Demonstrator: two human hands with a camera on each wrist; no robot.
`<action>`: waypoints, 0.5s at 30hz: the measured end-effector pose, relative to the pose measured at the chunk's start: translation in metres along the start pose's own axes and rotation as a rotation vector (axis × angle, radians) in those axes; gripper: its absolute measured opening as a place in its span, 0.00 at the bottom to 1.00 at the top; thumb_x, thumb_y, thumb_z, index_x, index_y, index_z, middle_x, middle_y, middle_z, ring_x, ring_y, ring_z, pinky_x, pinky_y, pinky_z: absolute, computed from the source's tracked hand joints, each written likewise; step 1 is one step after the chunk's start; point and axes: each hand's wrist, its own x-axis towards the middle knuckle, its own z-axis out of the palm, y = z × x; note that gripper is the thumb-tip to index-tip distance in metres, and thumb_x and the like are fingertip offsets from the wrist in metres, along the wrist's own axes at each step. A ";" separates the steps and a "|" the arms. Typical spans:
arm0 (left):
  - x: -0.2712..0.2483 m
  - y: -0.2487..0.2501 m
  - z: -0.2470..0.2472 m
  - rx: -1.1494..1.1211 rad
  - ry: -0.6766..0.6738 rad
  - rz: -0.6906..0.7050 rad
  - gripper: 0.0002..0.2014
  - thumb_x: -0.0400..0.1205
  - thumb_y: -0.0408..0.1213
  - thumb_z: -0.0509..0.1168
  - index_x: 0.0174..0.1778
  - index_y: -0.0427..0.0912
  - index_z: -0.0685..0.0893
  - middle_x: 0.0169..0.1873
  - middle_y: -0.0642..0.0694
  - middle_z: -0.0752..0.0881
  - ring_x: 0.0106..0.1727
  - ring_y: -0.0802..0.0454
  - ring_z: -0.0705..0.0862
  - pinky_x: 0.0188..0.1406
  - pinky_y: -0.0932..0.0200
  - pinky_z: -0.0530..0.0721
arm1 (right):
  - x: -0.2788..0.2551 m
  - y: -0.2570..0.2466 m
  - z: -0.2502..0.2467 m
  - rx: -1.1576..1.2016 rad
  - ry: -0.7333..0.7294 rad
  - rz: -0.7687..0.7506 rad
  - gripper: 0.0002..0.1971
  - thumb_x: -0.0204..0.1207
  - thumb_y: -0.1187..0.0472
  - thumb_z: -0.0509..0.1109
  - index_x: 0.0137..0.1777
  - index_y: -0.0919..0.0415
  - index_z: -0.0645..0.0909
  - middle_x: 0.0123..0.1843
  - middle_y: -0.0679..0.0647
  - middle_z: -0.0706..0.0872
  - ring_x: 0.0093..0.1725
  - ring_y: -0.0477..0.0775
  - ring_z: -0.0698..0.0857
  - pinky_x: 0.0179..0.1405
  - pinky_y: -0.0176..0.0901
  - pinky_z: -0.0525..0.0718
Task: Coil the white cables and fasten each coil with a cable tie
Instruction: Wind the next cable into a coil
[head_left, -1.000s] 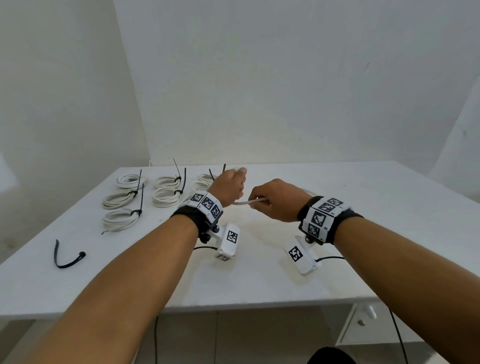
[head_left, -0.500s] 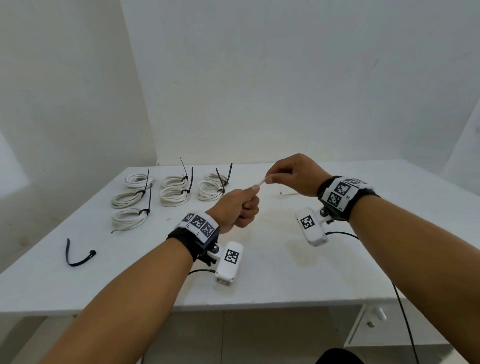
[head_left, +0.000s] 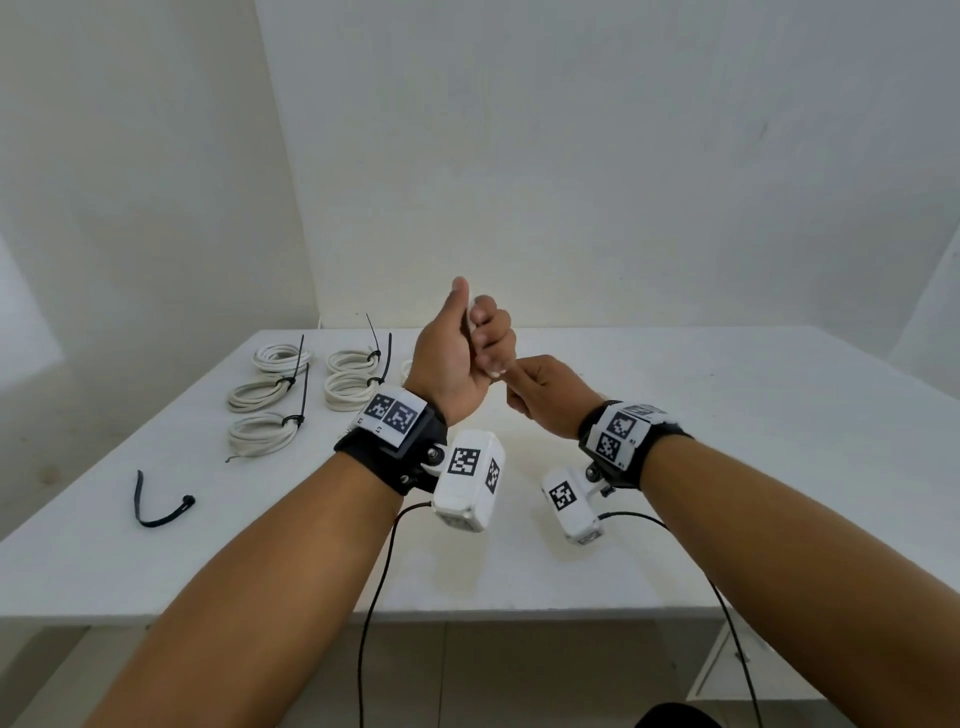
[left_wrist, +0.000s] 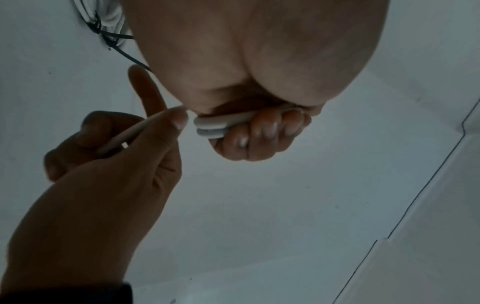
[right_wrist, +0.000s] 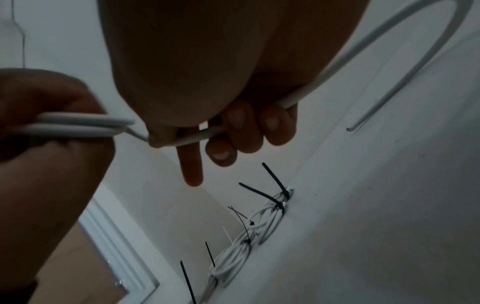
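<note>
My left hand is raised above the white table, thumb up. Its fingers are curled round a few loops of the white cable. Just below and to the right, my right hand pinches the same cable close to the loops, index finger pointing out. From that hand the cable arcs away, and its free end lies on the table. Several finished coils with black ties lie at the back left.
A loose black cable tie lies bent near the table's left front. The tied coils sit in rows with tie tails sticking up. A white drawer unit stands under the table's right side. Walls close in behind and left.
My left hand has risen and turned thumb up with the loops. My right hand has dropped from above the left hand to just under it, bringing the cable round.
</note>
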 end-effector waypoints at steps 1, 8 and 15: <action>0.003 0.001 0.000 0.019 0.044 0.025 0.24 0.90 0.54 0.45 0.31 0.45 0.66 0.21 0.52 0.64 0.19 0.55 0.62 0.25 0.59 0.58 | -0.001 -0.001 0.002 -0.030 -0.036 -0.001 0.27 0.89 0.48 0.54 0.30 0.35 0.84 0.25 0.47 0.76 0.21 0.41 0.71 0.30 0.36 0.73; 0.025 -0.013 -0.028 0.474 0.354 0.106 0.21 0.90 0.48 0.49 0.33 0.44 0.68 0.21 0.51 0.69 0.20 0.53 0.67 0.23 0.59 0.63 | -0.011 0.001 0.004 -0.337 -0.203 -0.057 0.21 0.87 0.47 0.59 0.42 0.63 0.82 0.26 0.48 0.75 0.24 0.48 0.70 0.27 0.40 0.70; 0.022 -0.036 -0.042 1.083 0.109 -0.077 0.22 0.90 0.46 0.52 0.31 0.41 0.71 0.23 0.46 0.72 0.24 0.50 0.70 0.29 0.57 0.72 | -0.015 -0.003 -0.018 -0.517 -0.212 -0.132 0.10 0.83 0.50 0.66 0.53 0.51 0.88 0.36 0.43 0.83 0.35 0.48 0.80 0.40 0.46 0.83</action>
